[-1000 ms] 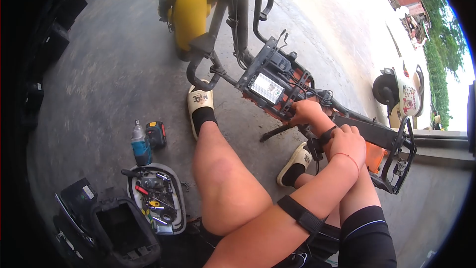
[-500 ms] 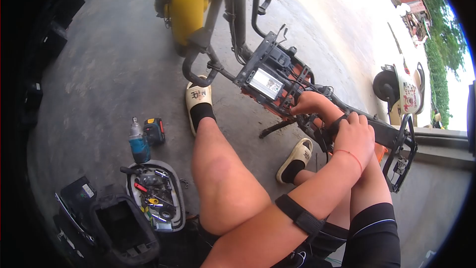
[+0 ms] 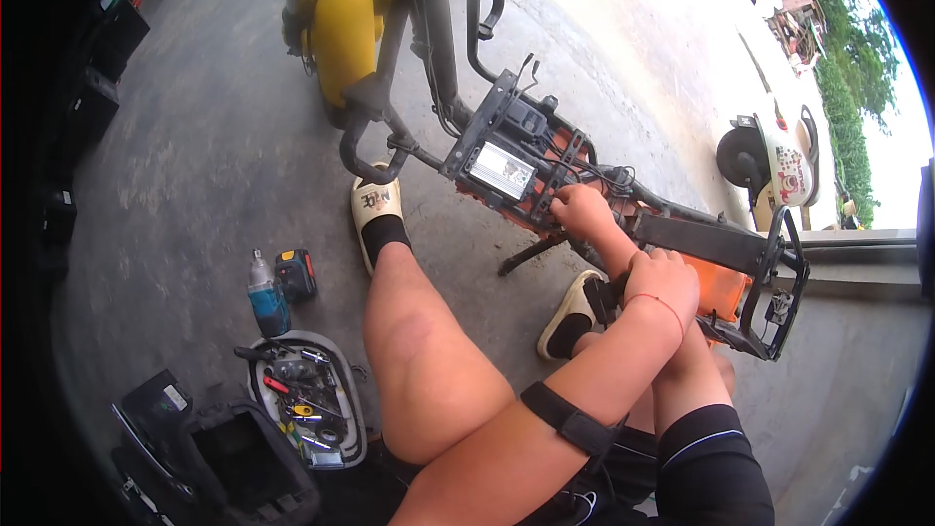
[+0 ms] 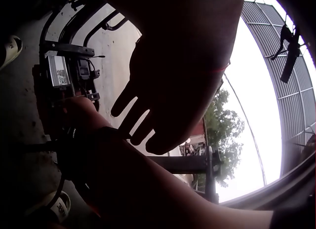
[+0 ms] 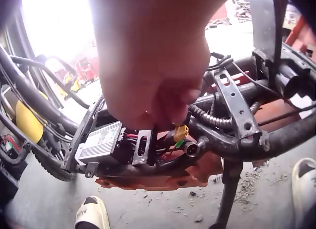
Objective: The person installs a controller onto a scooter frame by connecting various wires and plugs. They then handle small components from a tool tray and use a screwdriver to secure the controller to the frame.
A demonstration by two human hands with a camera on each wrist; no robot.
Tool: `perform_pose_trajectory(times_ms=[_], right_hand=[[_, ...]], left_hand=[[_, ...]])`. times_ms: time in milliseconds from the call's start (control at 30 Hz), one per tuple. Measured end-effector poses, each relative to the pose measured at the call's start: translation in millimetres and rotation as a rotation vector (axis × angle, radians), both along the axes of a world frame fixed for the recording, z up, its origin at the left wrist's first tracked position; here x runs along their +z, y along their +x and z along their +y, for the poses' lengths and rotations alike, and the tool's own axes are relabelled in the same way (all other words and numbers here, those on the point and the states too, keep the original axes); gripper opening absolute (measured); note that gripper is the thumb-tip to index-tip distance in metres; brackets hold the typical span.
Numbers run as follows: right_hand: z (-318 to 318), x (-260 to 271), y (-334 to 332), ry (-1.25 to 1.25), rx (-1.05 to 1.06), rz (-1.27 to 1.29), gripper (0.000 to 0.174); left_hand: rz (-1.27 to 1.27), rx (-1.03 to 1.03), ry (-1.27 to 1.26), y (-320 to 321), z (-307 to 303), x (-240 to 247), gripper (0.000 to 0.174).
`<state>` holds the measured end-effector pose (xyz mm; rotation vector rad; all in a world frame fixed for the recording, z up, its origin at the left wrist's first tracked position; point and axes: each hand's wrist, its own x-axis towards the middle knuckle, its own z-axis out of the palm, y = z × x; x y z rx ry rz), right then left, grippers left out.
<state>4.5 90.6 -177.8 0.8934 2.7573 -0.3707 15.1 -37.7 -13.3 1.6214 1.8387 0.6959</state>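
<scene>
A stripped black motorbike frame [image 3: 701,242] holds a silver control box [image 3: 503,170] among wires. My right hand [image 3: 584,214] reaches into the frame just behind this box. In the right wrist view its fingers curl down at a small yellow connector [image 5: 181,133], which shows at the fingertips beside an open tube end [image 5: 190,149]; part of the grip is hidden by the hand itself. My left hand [image 3: 662,284], with a red string at the wrist, lies across my right wrist. In the left wrist view its fingers [image 4: 143,123] are straight and spread.
On the floor at left are a blue impact driver [image 3: 267,300], a battery pack [image 3: 295,275], a tray of tools [image 3: 355,409] and an open black case [image 3: 292,468]. The yellow front fender [image 3: 343,39] stands ahead. A white scooter [image 3: 789,170] is parked at right.
The head view has swung, so the scene sits further left. My right hand drew back slightly, then returned towards the silver box, its fingers more curled. My left hand stays over the right wrist.
</scene>
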Motion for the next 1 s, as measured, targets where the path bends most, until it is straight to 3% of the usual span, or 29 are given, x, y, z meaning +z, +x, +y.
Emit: perform_pose_trajectory(times_ms=[67,133,233,300,333,367,433,500,600,667,833,1000], right_hand=[[-0.5,-6.9,1.2,-0.18,-0.221,0.008,0.03],[12.1,-22.0,8.9,-0.259,-0.258,0.041,0.027],[24.6,-22.2,4.6,-0.629,-0.344,0.08,0.022],[23.3,-12.3,-4.9,-0.934,-0.776,0.05,0.018],[32.9,-26.2,-0.8,-0.935,-0.775,0.051,0.018],[50.7,-54.1,9.4,-0.975,-0.586,0.052,0.015],[38.5,-40.3,4.9,-1.017,-0.404,0.046,0.012],[20.6,-7.9,-14.4,-1.036,-0.804,-0.107,0.008],[19.6,-8.6,-25.5,-0.927,-0.866,-0.221,0.006],[38.9,-32.9,-18.0,-0.95,-0.853,-0.274,0.006],[31.5,-13.8,-26.9,-0.911,-0.751,-0.324,0.009],[33.2,-12.0,-28.8,-1.044,-0.676,-0.387,0.008]], left_hand=[[0.006,-0.032,-0.055,-4.0,-1.9,4.3,0.023],[0.01,-0.032,-0.058,-3.2,-1.0,4.5,0.024],[0.008,-0.019,-0.079,-2.6,0.7,3.7,0.025],[0.005,-0.011,-0.097,-2.4,1.2,2.8,0.026],[0.009,0.001,-0.099,-2.8,0.5,1.8,0.026],[0.015,0.012,-0.101,-3.6,0.0,1.3,0.027],[0.019,0.016,-0.108,-3.1,-4.2,2.9,0.027],[0.032,0.027,-0.107,-4.1,-2.7,1.9,0.027],[0.061,0.074,-0.071,-3.2,-1.5,0.7,0.026],[0.115,0.096,-0.077,-9.3,0.7,2.0,0.025],[0.122,0.141,-0.017,-7.6,0.1,-1.6,0.025],[0.115,0.113,-0.025,-7.6,3.7,-1.6,0.026]])
